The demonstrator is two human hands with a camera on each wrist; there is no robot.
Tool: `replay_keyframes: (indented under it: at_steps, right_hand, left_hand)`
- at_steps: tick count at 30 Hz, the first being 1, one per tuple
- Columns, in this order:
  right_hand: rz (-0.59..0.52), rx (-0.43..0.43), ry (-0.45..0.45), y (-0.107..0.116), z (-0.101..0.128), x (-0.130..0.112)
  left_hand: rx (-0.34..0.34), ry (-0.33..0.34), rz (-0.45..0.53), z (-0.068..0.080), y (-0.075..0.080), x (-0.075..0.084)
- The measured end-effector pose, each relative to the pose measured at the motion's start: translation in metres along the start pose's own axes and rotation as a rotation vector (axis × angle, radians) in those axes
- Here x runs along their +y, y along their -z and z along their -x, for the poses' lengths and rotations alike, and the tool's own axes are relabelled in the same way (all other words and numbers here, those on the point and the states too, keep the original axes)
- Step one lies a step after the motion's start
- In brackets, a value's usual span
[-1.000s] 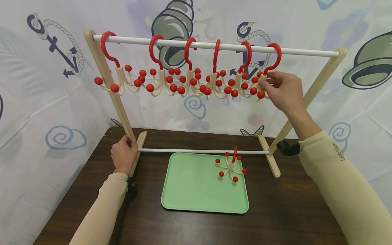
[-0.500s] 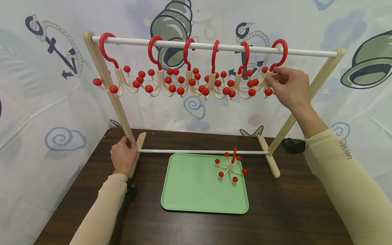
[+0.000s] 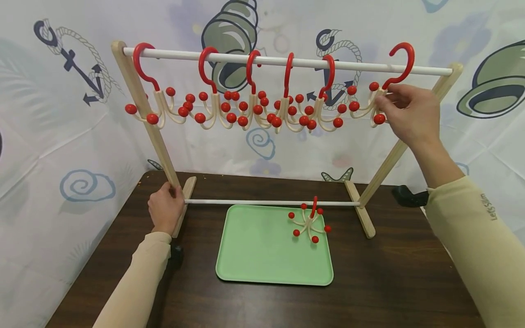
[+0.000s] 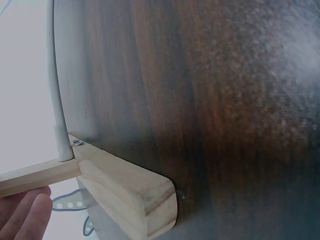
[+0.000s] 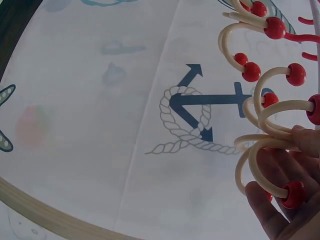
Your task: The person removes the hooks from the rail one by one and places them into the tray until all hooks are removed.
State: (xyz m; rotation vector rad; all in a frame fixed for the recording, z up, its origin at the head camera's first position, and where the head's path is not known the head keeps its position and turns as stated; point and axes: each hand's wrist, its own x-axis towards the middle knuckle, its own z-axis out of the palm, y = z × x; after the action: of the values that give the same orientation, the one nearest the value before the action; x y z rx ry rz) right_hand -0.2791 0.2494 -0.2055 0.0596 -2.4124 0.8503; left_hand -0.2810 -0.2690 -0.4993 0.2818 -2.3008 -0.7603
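Note:
My right hand [image 3: 414, 114] pinches the neck of a cream multi-arm hanger [image 3: 404, 64] with a red hook and red ball tips. That hook stands raised at the white rod [image 3: 352, 65], toward its right end; I cannot tell whether they touch. In the right wrist view, fingers [image 5: 272, 210] and thumb lie around the hanger's curved arms [image 5: 257, 160]. Several like hangers [image 3: 215, 93] hang from the rod to the left. My left hand [image 3: 166, 208] grips the left wooden post [image 3: 160, 146] low down; its fingertips [image 4: 39, 212] show beside the post in the left wrist view.
On the dark table [image 3: 254, 305] lies a green tray [image 3: 262, 255], with one more hanger [image 3: 309, 223] on its upper right. The rack's lower bar [image 3: 246, 202] runs behind the tray. A right post [image 3: 383, 177] and feet [image 3: 361, 214] bound the rack.
My right hand has moved right along the rod with the hanger, away from the other hangers, and its hook now sits higher. The left hand keeps its place on the post.

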Motion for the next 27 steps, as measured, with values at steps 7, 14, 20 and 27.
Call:
replay_keyframes:
  at_steps: [7,14,20,27]
  right_hand:
    - [-0.021,0.020,-0.046,0.013,0.012,0.012]
    - [-0.040,0.023,-0.033,0.013,0.037,0.025]
    - [-0.066,0.021,-0.041,0.000,0.076,0.040]
    - [-0.095,-0.043,-0.034,-0.023,0.132,0.058]
  left_hand:
    - [-0.003,-0.001,0.001,0.000,-0.001,0.000]
    - [0.004,0.003,-0.006,0.000,-0.001,-0.002]
    - [0.007,-0.002,0.000,0.000,-0.002,-0.002]
    - [0.012,0.008,-0.006,0.000,-0.004,-0.002]
